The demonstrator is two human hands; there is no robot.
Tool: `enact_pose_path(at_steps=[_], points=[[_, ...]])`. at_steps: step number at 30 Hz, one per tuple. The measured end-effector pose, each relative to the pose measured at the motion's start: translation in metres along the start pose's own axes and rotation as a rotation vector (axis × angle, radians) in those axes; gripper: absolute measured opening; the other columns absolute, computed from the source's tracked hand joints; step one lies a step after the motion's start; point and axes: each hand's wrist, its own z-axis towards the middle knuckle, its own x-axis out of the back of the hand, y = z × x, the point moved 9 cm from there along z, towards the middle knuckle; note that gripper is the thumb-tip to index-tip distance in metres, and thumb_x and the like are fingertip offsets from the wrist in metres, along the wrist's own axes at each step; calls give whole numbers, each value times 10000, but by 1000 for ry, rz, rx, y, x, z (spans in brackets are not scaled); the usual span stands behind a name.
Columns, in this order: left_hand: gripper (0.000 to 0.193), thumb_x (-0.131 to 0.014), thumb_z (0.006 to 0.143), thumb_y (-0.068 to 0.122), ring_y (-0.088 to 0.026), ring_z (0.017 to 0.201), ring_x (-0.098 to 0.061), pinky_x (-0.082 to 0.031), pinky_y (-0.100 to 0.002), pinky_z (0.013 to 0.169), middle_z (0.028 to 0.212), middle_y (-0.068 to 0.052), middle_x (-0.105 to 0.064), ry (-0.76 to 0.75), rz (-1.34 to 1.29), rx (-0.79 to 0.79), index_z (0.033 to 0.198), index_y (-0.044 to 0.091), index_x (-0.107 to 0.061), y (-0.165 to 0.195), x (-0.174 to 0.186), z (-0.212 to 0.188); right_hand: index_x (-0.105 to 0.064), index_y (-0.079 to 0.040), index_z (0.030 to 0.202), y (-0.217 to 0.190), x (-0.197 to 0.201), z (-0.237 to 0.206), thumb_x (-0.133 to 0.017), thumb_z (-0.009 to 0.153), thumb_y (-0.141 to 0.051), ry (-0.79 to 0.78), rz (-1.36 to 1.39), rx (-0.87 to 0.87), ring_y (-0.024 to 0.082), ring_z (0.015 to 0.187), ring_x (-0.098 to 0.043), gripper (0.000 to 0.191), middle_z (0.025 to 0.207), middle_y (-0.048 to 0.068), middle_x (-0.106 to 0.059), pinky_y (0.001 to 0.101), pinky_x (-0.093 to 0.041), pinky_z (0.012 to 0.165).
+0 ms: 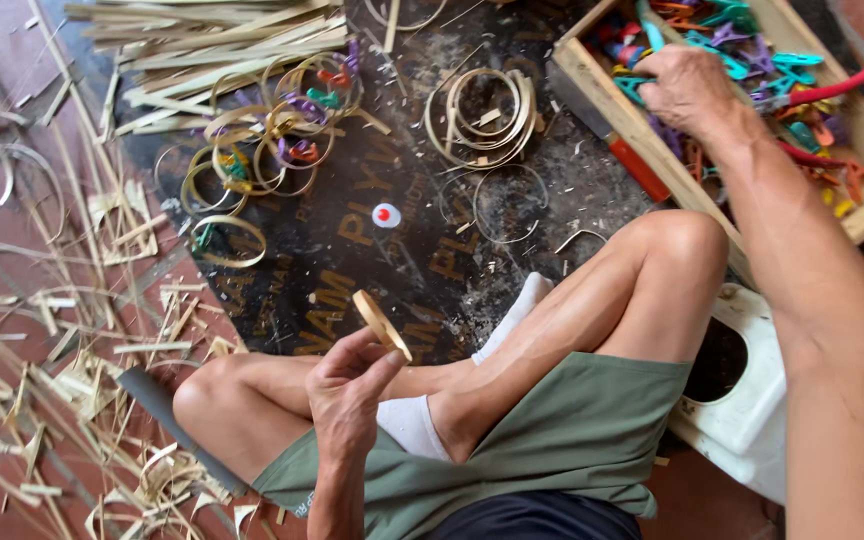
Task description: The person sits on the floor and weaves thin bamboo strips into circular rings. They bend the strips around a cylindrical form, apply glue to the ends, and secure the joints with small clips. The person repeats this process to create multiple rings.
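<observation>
Bamboo ring point(382, 324) sits pinched in the left hand point(344, 392); the right hand point(689, 88), fingers curled, digs among coloured clips point(752, 50) in a wooden box point(607, 95).

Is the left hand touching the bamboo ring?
Touching. Head view shows the left hand pinching the bamboo ring between thumb and fingertips.

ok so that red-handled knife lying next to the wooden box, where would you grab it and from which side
Grip the red-handled knife by its red handle, the end nearer the knee. Come from above on the board side, since the wooden box wall runs close along its other side. The dark blade points up and away along the box, so fingers on the handle stay clear of it. The right hand is nearest.
</observation>
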Motion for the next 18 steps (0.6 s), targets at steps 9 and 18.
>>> enact_pose_path(at_steps=[9,18], points=[[349,-757,847,-69,-101,808,-688,-558,-235,734,944,-75,-759,-38,-57,-25,1191,-52,-703,5,-3,-6,-732,-31,985,-13,11,-4,-836,831,-242,-3,-232,-125,344,999,-678,281,977,178,-686,475,-552,827],[344,-776,849,-65,-90,829,-675,-566,-239,776,959,-60,-753,-78,-23,-60,1188,-59,-715,15,-7,-15,-734,-40,1006,-17,34,-13,-763,872,-245,147,-130,-213,346,1001,-686,247,977,186,-712,486,-533,858]])
